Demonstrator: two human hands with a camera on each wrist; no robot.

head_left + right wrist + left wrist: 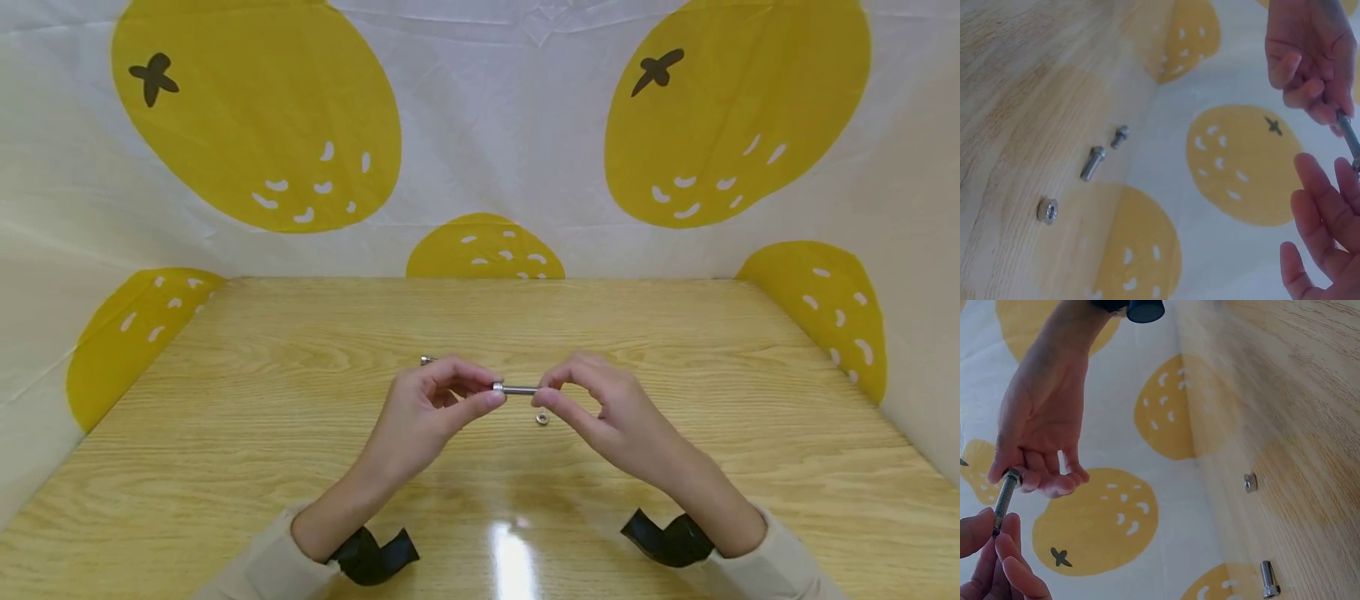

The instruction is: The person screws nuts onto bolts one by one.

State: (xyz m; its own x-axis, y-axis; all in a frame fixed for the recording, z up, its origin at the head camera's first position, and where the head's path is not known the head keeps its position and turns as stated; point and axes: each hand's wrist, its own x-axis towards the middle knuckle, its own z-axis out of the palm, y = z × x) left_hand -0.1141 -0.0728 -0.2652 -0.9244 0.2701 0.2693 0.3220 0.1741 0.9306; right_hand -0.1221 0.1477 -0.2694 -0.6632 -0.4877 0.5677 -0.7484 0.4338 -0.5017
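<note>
Both hands hold a long silver bolt (519, 390) level over the wooden table (285, 467). My left hand (423, 408) pinches its left end between thumb and fingers, where a thicker part shows at the fingertips. With thumb and fingertips, my right hand (611, 408) grips the other end. The bolt's thread (1005, 497) shows in the left wrist view, with a wider metal collar at the right hand's fingertips. Below the right fingers a round silver nut (542, 418) lies on the table. Fingers partly cover both ends of the held bolt.
Two shorter bolts, one larger (1092, 164) and one smaller (1120, 136), lie on the table beyond the nut. In the head view the left hand mostly hides them. A white curtain (495, 150) with yellow fruit prints stands behind and along both sides.
</note>
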